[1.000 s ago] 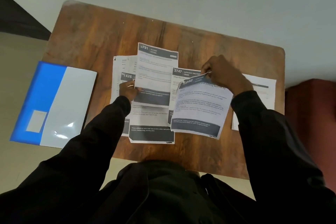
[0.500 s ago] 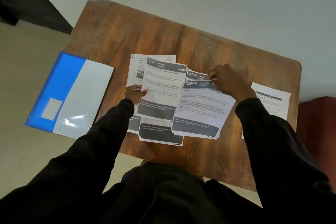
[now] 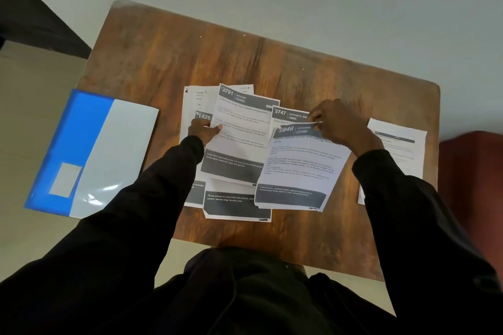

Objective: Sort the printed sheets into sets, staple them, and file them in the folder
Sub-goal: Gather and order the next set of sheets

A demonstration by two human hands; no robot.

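Note:
Several printed sheets lie overlapped in the middle of the wooden table [image 3: 272, 62]. My left hand [image 3: 202, 130] pinches the left edge of the sheet headed 3791 KITCHEN [image 3: 239, 141], which lies over the sheet numbered 1426 [image 3: 202, 116]. My right hand [image 3: 337, 124] pinches the top edge of a second KITCHEN sheet [image 3: 299, 168] and holds it tilted over the sheet numbered 2747 [image 3: 283, 114]. The blue and white folder [image 3: 89, 152] lies shut at the left, overhanging the table's edge. No stapler is in view.
A single printed sheet [image 3: 394, 155] lies apart at the right of the table. A red-brown seat [image 3: 471, 171] stands beyond the right edge. A dark piece of furniture [image 3: 32, 13] fills the upper left corner. Bare wood spans the table's far half.
My left hand has brought the 3791 sheet down and right over the left pile. My right hand still holds the other KITCHEN sheet by its top edge. The camera view shifted.

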